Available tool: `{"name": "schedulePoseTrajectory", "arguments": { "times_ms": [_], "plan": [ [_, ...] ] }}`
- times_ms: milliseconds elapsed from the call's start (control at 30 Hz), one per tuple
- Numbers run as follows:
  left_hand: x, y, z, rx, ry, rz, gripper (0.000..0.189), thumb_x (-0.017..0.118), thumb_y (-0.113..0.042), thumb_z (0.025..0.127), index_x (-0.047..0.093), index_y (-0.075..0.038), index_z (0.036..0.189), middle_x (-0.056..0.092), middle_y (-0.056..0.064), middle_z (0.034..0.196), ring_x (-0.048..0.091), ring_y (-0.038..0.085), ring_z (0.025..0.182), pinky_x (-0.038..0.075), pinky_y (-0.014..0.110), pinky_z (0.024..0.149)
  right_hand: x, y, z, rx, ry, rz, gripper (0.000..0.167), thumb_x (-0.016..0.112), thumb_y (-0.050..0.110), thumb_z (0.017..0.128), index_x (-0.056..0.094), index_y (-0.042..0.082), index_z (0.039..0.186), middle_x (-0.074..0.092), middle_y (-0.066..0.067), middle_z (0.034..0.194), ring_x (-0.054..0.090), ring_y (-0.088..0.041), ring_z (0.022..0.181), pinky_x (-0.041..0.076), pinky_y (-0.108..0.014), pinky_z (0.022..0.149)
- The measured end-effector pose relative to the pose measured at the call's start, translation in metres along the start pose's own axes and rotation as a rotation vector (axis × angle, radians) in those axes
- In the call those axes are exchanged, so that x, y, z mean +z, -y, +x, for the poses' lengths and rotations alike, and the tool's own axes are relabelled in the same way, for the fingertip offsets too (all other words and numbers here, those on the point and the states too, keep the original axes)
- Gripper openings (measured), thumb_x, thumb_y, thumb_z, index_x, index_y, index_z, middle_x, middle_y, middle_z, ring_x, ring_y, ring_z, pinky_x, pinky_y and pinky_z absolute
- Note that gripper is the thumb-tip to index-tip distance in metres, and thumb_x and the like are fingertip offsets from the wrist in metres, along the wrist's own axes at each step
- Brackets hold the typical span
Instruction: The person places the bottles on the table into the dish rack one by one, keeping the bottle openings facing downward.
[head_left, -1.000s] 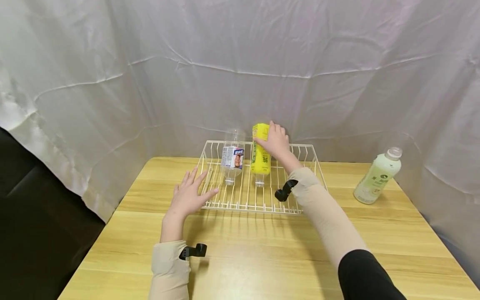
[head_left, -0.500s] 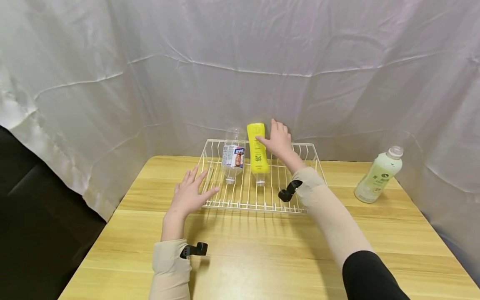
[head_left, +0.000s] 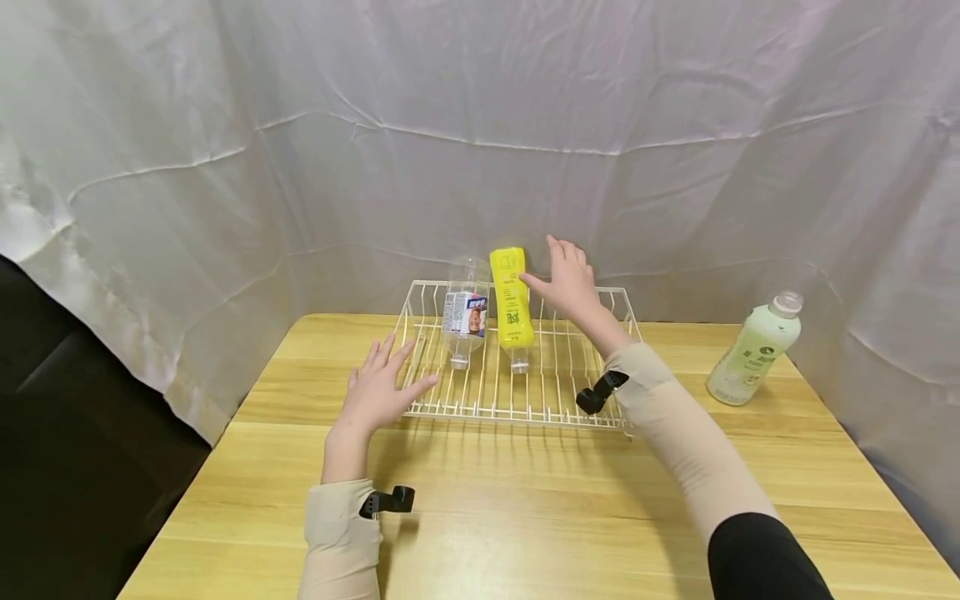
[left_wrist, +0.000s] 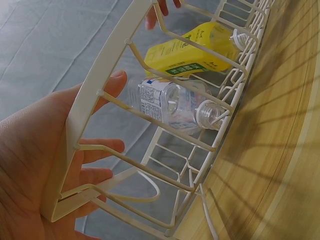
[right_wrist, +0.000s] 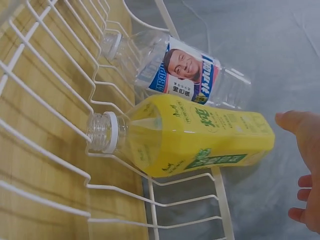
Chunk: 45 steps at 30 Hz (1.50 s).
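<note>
A yellow-labelled plastic bottle (head_left: 512, 300) stands upside down in the white wire rack (left_wrist: 82, 115), leaning slightly left, its bare neck down among the wires. To its left is a clear bottle (head_left: 465, 315), also neck down, with a blue and white label. My right hand (head_left: 572, 287) hovers just right of the yellow bottle with fingers extended and thumb toward its base; a small gap shows in the right wrist view. My left hand (head_left: 375, 396) rests at the rack's left front corner, palm at the rim, fingers spread out past it.
A pale green bottle (head_left: 753, 354) stands upright on the wooden table (head_left: 480, 517) to the right of the rack. A grey curtain (head_left: 465, 125) hangs right behind the rack. Something black (head_left: 82, 442) lies off the table's left side.
My right hand has let go of the yellow bottle and drawn away to the right. The bottle has turned and tipped slightly left. The left hand has stayed put.
</note>
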<state>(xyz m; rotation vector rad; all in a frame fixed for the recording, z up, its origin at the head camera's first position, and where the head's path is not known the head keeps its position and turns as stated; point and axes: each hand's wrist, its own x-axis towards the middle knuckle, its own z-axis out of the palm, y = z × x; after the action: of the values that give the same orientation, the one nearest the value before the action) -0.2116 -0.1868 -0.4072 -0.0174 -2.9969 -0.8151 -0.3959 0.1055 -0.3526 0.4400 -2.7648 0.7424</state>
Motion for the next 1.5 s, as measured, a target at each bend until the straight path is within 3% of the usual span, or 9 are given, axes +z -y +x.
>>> {"name": "schedulePoseTrajectory", "arguments": {
  "times_ms": [267, 533, 1133, 1500],
  "plan": [
    [-0.001, 0.001, 0.001, -0.001, 0.002, -0.006, 0.081, 0.05, -0.068, 0.089, 0.022, -0.031, 0.156, 0.001, 0.003, 0.166, -0.002, 0.036, 0.153, 0.0, 0.072, 0.114, -0.014, 0.002, -0.011, -0.033, 0.0, 0.005, 0.089, 0.066, 0.05, 0.088, 0.024, 0.009, 0.154, 0.031, -0.018, 0.155, 0.025, -0.039, 0.144, 0.026, -0.062, 0.115],
    [-0.002, 0.004, 0.001, -0.006, -0.004, -0.002, 0.086, 0.046, -0.075, 0.086, 0.023, -0.03, 0.156, 0.001, 0.003, 0.166, -0.003, 0.036, 0.153, 0.0, 0.072, 0.115, -0.021, 0.008, -0.016, -0.064, 0.018, -0.01, 0.087, 0.067, 0.049, 0.088, 0.026, 0.01, 0.154, 0.031, -0.019, 0.155, 0.025, -0.039, 0.144, 0.027, -0.063, 0.114],
    [0.001, 0.004, 0.001, -0.006, -0.006, 0.003, 0.082, 0.047, -0.072, 0.088, 0.023, -0.031, 0.155, 0.002, 0.005, 0.166, -0.001, 0.037, 0.153, 0.0, 0.072, 0.115, 0.02, 0.035, 0.016, -0.199, 0.08, -0.133, 0.078, 0.062, 0.049, 0.091, 0.033, 0.009, 0.151, 0.035, -0.016, 0.154, 0.028, -0.033, 0.145, 0.029, -0.055, 0.116],
    [0.002, 0.001, 0.001, -0.004, -0.012, -0.011, 0.083, 0.049, -0.071, 0.088, 0.025, -0.029, 0.155, 0.003, 0.003, 0.166, -0.001, 0.036, 0.153, 0.0, 0.072, 0.114, 0.033, 0.031, 0.027, -0.195, 0.153, -0.209, 0.084, 0.067, 0.046, 0.088, 0.026, 0.014, 0.154, 0.022, -0.011, 0.162, 0.016, -0.033, 0.151, 0.022, -0.056, 0.121]
  ]
}}
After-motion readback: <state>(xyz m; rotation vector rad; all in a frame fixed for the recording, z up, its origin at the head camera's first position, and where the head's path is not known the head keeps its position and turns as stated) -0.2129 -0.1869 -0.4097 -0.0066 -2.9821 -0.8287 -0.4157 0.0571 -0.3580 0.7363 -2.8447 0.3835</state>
